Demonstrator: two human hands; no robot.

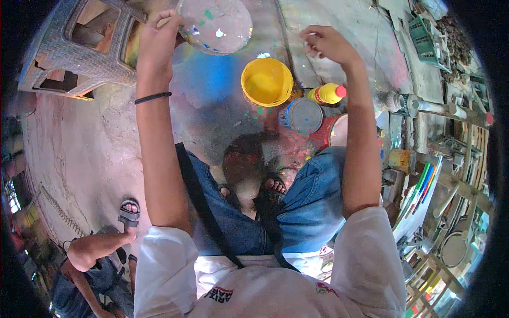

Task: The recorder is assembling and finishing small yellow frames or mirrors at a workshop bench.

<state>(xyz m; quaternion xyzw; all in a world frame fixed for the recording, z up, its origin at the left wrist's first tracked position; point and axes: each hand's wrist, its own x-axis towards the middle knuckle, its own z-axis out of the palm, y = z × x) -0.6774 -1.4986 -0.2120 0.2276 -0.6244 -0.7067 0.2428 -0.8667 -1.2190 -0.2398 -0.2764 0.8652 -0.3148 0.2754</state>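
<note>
My left hand [163, 33], a dark band at its wrist, is closed on the left edge of a grey round disc [225, 24] spotted with green, blue and white paint. Whether the disc is a lid or a stool top I cannot tell. To the right, my right hand [331, 45] hangs in the air, its fingers half bent and apart, with nothing visible in them. Below and between the hands stand a yellow bucket [266, 66], a yellow bottle with a red cap [324, 94], a blue paint can with a grey lid [305, 115] and a red container [326, 135].
A grey woven-pattern frame [101, 50] stands at the far left. A green crate [427, 42] lies at the far right, above shelves of wood and tools [450, 212]. A second person's leg [101, 249] reaches in at lower left. Paint stains cover the concrete floor [207, 116].
</note>
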